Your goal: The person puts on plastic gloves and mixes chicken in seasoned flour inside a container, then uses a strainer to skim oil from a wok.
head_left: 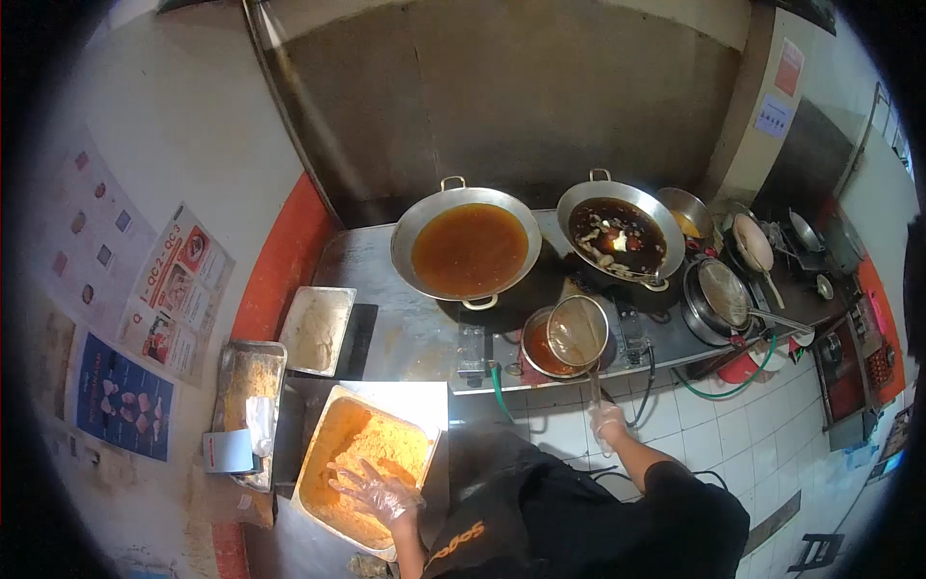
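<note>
My left hand [381,494], in a clear plastic glove, is over a metal tray [307,487] of orange, crumbly coating [371,439]. Its fingers are spread, with the fingertips at or just above the coating; I cannot tell whether they touch. My right hand [606,427], also gloved, is closed round the handle of a wire mesh strainer [579,328]. The strainer's bowl is over a small pot [536,362] with reddish-orange contents, hiding part of it.
A wide pan [473,246] of brown liquid stands behind. To its right, another pan [617,232] holds dark oil with pieces in it. A second strainer [723,292] rests on pots at right. Smaller trays [318,328] sit at left. A green hose [500,391] hangs from the counter.
</note>
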Tool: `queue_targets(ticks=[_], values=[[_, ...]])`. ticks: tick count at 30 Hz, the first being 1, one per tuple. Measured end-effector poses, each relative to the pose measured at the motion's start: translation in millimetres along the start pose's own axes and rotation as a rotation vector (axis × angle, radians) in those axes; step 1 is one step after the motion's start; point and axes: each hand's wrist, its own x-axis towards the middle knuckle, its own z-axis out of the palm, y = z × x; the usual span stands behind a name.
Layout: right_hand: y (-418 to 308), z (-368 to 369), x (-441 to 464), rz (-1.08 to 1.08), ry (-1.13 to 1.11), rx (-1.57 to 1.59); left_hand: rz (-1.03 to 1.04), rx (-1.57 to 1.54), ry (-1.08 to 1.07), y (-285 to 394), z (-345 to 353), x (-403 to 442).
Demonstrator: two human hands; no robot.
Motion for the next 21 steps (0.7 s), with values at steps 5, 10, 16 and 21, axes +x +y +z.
queue_targets(ticks=[5, 10, 16, 21], values=[[-6, 16, 17, -0.222, -0.365, 0.501, 0.064, 0.005, 0.112, -8, 18, 0], [-24, 24, 23, 0.287, -0.545, 0.919, 0.109, -0.048, 0.192, -19, 37, 4], [-33, 27, 18, 0.421, -0.661, 1.019, 0.009, 0.006, 0.014, -2, 7, 1], [-64, 6, 3, 0.405, -0.503, 0.736, 0.036, -0.035, 0.079, -10, 24, 3]])
